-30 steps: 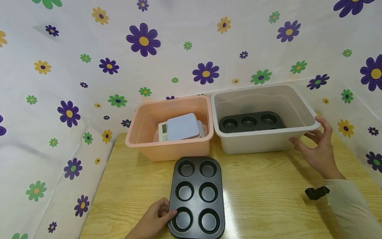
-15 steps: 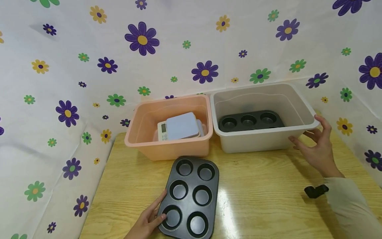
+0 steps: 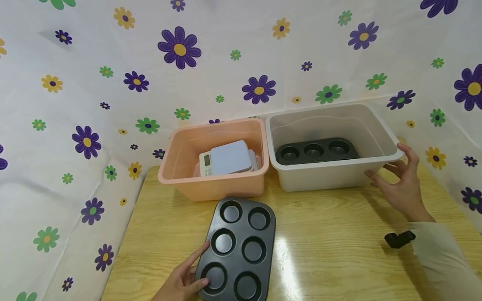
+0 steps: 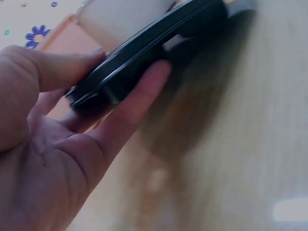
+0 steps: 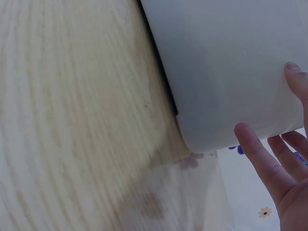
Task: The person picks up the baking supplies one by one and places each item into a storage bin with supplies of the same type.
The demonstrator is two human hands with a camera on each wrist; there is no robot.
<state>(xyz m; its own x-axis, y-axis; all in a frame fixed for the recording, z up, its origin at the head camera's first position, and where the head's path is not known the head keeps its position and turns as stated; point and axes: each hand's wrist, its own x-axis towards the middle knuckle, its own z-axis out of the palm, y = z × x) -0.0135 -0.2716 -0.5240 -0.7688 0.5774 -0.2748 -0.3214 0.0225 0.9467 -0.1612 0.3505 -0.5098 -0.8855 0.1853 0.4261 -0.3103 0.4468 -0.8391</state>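
A dark six-cup muffin pan [image 3: 237,251] is held by my left hand [image 3: 180,276] at its near left corner. In the left wrist view my thumb lies on top of the muffin pan [image 4: 144,45] and my fingers reach underneath, with a shadow on the table below it. My right hand [image 3: 403,188] is at the front right corner of a white plastic bin [image 3: 324,177], fingers around the rim and thumb against the front wall. Inside that bin lies a second muffin pan [image 3: 321,150], its near row hidden by the wall. The right wrist view has fingertips [image 5: 246,132] against the bin's side.
A peach bin [image 3: 214,190] stands left of the white one, their rims side by side. It contains a white kitchen scale [image 3: 229,159] and another pale item partly behind it. Both bins are on a wooden table [image 3: 331,242], before a flower-patterned cloth [image 3: 211,88].
My left hand has shifted the muffin pan left and toward me, turning it so its far end points left of straight ahead. My right hand has stayed at the white bin's corner.
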